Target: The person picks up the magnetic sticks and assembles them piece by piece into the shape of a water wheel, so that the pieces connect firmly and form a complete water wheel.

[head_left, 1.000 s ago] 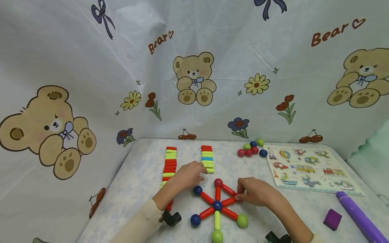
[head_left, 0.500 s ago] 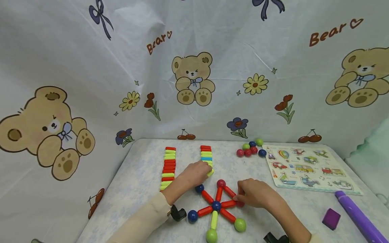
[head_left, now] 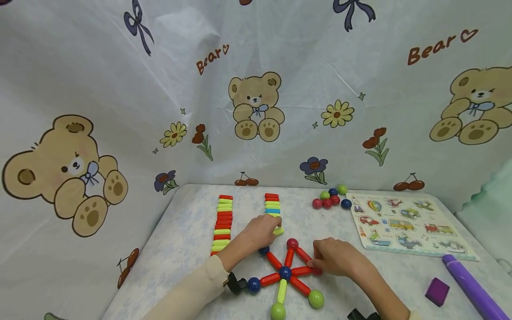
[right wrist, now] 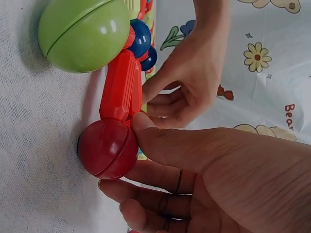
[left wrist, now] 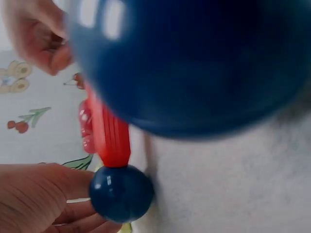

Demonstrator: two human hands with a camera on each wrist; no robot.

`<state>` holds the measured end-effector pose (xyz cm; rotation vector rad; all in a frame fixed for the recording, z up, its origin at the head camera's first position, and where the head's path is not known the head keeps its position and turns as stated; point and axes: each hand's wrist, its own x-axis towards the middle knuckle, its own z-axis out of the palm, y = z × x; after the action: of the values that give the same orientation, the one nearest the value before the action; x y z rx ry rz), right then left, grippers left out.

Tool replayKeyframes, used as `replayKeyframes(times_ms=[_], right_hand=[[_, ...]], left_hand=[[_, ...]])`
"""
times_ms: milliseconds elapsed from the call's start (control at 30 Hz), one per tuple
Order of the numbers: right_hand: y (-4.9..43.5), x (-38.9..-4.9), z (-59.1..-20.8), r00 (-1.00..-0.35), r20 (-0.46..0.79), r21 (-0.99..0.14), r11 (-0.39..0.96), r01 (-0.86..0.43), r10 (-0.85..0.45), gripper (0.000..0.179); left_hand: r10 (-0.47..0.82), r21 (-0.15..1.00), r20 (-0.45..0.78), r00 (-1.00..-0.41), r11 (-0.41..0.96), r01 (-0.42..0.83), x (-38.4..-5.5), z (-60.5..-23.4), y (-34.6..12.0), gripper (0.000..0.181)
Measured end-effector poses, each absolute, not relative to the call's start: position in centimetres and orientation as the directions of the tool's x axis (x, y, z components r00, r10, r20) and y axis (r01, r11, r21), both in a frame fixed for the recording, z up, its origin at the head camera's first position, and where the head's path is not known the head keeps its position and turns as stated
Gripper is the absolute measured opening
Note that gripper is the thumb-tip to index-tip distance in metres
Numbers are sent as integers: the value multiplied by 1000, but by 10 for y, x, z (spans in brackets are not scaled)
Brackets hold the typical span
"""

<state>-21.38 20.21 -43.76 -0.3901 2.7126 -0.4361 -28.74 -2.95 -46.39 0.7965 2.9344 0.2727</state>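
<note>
A star of magnetic rods and balls lies on the table, with a blue ball (head_left: 285, 273) at its hub. Red rods (head_left: 270, 279) and one yellow-green rod (head_left: 282, 291) run out to blue, green and red balls. My right hand (head_left: 338, 258) pinches a red ball (right wrist: 109, 148) at the star's right between thumb and fingers. Beyond the star, my left hand (head_left: 262, 231) has its fingertips on a loose yellow-green rod (head_left: 278, 231) at the near end of a short row. In the left wrist view, a blue ball (left wrist: 121, 193) overlaps the left fingers.
A longer row of red and yellow-green rods (head_left: 223, 218) lies to the left. Several loose balls (head_left: 327, 203) sit at the back, beside a picture puzzle board (head_left: 412, 224). A purple block (head_left: 437, 292) and purple tube (head_left: 476, 286) lie at right.
My left hand has moved right along the short row, and its nearest yellow-green rod has turned and shifted toward me. The star has turned slightly; my right hand stays at the red ball.
</note>
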Motion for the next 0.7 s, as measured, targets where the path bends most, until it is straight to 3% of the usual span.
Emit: replayKeyframes(times_ms=[367,700], right_hand=[[202,-214,-438,-895,-317,-347,917,-199,-314,25],[201,-214,-437,-894,-312,-338,917,-213,-322,25]], left_hand=[[469,339,-35,-883,836,431,-266,-449,-42,35],[475,338,4,-880,827,449,-254,-454,-44,31]])
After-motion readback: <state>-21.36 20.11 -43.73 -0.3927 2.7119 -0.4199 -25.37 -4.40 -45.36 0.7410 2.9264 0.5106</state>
